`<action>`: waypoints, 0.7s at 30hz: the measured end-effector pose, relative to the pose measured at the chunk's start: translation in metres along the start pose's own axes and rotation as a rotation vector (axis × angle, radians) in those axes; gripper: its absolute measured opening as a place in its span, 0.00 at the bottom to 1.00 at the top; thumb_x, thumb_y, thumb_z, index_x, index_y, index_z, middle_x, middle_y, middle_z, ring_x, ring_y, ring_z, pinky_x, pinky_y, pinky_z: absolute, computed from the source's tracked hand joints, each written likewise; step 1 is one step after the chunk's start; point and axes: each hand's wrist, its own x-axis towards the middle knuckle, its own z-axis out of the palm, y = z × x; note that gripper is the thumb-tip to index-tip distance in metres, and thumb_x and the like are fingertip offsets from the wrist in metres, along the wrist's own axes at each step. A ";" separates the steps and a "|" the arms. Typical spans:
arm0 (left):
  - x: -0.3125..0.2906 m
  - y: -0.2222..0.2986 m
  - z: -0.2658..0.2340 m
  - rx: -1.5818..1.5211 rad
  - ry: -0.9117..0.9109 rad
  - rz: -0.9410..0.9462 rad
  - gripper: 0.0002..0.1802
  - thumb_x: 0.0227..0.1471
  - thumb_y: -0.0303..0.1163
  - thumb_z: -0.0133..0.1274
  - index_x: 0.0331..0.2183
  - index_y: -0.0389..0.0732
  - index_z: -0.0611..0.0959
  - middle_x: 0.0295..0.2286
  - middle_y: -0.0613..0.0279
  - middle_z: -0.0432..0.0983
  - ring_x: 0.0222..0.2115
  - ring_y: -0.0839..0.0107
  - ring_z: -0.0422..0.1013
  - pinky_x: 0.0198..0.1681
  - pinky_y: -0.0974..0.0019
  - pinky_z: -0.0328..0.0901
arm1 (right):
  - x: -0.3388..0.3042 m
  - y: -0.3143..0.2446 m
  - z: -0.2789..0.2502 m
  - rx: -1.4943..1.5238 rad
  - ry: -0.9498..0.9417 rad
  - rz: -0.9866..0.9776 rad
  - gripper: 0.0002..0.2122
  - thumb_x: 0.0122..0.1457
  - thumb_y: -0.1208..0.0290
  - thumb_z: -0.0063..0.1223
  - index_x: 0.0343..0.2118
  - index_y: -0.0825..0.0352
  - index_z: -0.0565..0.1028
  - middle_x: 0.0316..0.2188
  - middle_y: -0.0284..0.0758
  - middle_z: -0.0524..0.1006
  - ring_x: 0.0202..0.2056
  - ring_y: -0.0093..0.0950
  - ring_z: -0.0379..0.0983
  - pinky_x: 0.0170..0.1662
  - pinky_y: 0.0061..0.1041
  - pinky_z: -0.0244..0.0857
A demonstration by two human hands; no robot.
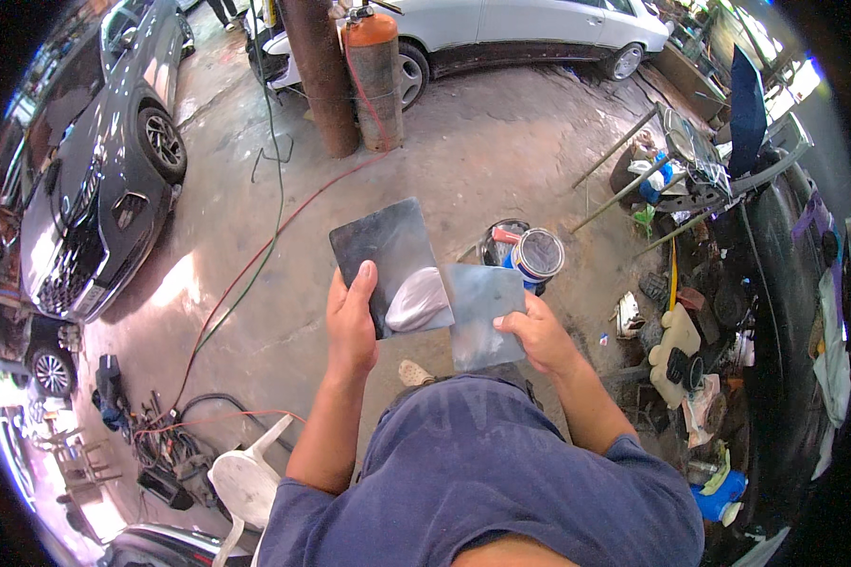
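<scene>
A person in a navy-blue short-sleeved shirt point(511, 444) stood on a bare grey concrete floor point(501, 161), both hands raised before the body. The left hand point(354, 317) had its grip clamped on the left edge of a dark grey, flat rectangular plate point(373, 244), thumb across its face. On the lower right part of that plate lay a smooth, pinkish-grey mound of paste point(419, 302).

To the right of the plate, the right hand point(543, 335) had its grip closed on a thin, blue-grey, flat rectangular sheet point(482, 307), smeared with pale residue. The sheet's left edge met the plate's right edge beside the paste; I could not tell whether they touched or merely overlapped in my line of sight.

The step in hand looked to be gathering or working the paste with the sheet. The next move seemed to call for a steady, level plate and a low, flat angle on the sheet, so that nothing slid off.

Beyond the plate, to its right, stood a round, blue-sided tin point(539, 255); farther off, beyond the plate, stood a tall, orange-topped metal gas cylinder point(376, 90).
</scene>
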 end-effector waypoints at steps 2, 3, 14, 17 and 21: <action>0.005 0.006 0.003 0.047 -0.047 -0.018 0.18 0.65 0.36 0.48 0.52 0.35 0.74 0.45 0.61 0.76 0.44 0.73 0.72 0.49 0.67 0.66 | -0.005 -0.004 0.002 -0.049 -0.022 -0.028 0.24 0.53 0.81 0.48 0.56 0.72 0.68 0.48 0.35 0.76 0.47 0.25 0.73 0.52 0.27 0.67; 0.007 0.008 0.004 0.070 -0.069 -0.026 0.18 0.66 0.36 0.48 0.51 0.35 0.75 0.44 0.62 0.76 0.44 0.75 0.71 0.49 0.68 0.65 | -0.007 -0.006 0.002 -0.074 -0.035 -0.041 0.23 0.53 0.80 0.48 0.56 0.72 0.69 0.47 0.34 0.76 0.46 0.25 0.73 0.52 0.26 0.66; 0.010 -0.007 0.019 0.206 -0.139 0.009 0.18 0.65 0.37 0.49 0.51 0.35 0.75 0.43 0.63 0.77 0.42 0.75 0.72 0.48 0.68 0.66 | -0.010 -0.010 0.015 -0.492 -0.245 0.019 0.18 0.54 0.76 0.49 0.49 0.72 0.73 0.40 0.34 0.77 0.41 0.23 0.71 0.46 0.26 0.65; 0.019 0.001 0.025 0.106 -0.086 0.008 0.18 0.65 0.38 0.49 0.50 0.36 0.75 0.43 0.62 0.77 0.42 0.74 0.72 0.48 0.68 0.66 | -0.009 -0.015 0.018 -0.623 -0.212 -0.039 0.15 0.53 0.77 0.50 0.45 0.73 0.74 0.37 0.34 0.77 0.40 0.22 0.69 0.44 0.24 0.65; 0.029 0.022 0.017 -0.016 -0.040 -0.017 0.18 0.64 0.38 0.50 0.50 0.36 0.75 0.43 0.61 0.77 0.42 0.71 0.74 0.48 0.66 0.67 | -0.006 -0.023 0.013 -0.721 -0.197 -0.177 0.17 0.53 0.74 0.47 0.47 0.74 0.73 0.39 0.45 0.78 0.41 0.37 0.74 0.47 0.32 0.66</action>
